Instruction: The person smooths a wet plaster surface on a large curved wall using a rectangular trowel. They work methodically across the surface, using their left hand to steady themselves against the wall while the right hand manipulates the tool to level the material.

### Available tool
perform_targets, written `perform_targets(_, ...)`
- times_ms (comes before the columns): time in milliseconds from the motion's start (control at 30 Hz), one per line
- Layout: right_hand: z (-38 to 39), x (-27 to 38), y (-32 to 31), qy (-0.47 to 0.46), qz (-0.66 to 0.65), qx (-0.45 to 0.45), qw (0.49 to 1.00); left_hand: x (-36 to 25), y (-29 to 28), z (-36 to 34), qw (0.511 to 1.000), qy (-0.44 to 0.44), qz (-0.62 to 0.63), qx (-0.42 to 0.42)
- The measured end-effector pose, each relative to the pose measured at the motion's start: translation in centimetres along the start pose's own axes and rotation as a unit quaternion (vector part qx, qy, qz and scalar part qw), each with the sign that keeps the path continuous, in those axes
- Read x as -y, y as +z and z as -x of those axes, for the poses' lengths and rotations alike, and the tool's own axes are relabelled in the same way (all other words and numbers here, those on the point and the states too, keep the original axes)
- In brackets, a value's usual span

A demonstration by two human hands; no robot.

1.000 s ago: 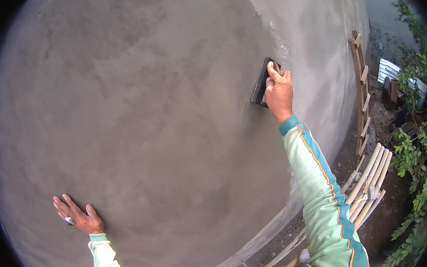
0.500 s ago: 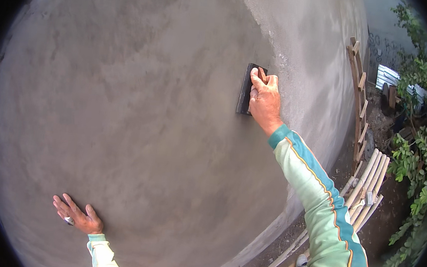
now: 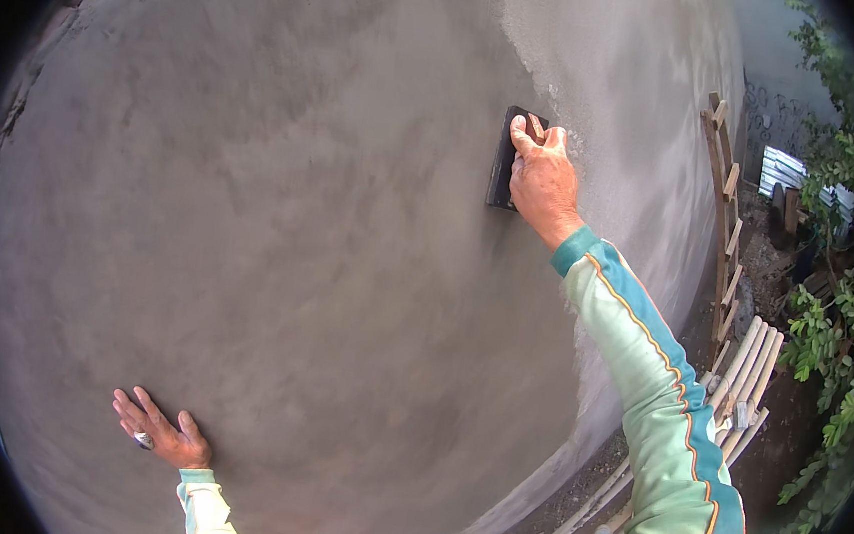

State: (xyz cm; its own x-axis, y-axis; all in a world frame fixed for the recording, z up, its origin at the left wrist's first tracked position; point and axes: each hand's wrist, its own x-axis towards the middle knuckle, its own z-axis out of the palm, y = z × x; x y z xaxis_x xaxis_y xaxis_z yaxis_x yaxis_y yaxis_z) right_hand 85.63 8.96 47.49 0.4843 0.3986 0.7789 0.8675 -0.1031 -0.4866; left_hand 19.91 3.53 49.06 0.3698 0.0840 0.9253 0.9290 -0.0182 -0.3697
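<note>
A grey plastered wall fills most of the view, its darker, damp-looking plaster meeting a lighter strip on the right. My right hand grips the brown handle of a black rectangular plastering float. The float lies against the wall near the edge of the darker plaster, and my hand partly hides its right side. Lower left, my left hand rests on the wall, fingers spread and holding nothing. A ring shows on one finger.
To the right a wooden ladder leans by the wall. Below it are several pale poles laid side by side. Leafy green branches and corrugated sheeting stand farther right. Rough broken edging borders the wall's upper left.
My right hand has slid the float a little upward and to the right along the wall. My left hand keeps nearly the same place, while the whole view has shifted slightly.
</note>
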Motion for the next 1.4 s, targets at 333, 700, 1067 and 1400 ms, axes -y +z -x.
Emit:
perform_targets(333,0.0,-0.1,0.3,-0.001,0.003,-0.089,0.996,-0.2,-0.1,0.1,1.0,-0.004,-0.009,0.007)
perform_targets(700,-5.0,3.5,-3.0,0.027,-0.041,-0.175,0.983,-0.1,-0.1,0.0,1.0,-0.002,-0.005,0.002)
perform_targets(1067,-9.8,4.3,-3.5,-0.023,-0.034,-0.07,0.997,-0.3,-0.2,0.0,1.0,-0.013,0.0,0.007)
perform_targets(1400,-5.3,19.3,-5.3,-0.311,-0.176,-0.291,0.887,-0.3,-0.4,0.3,0.999,-0.02,-0.019,0.026)
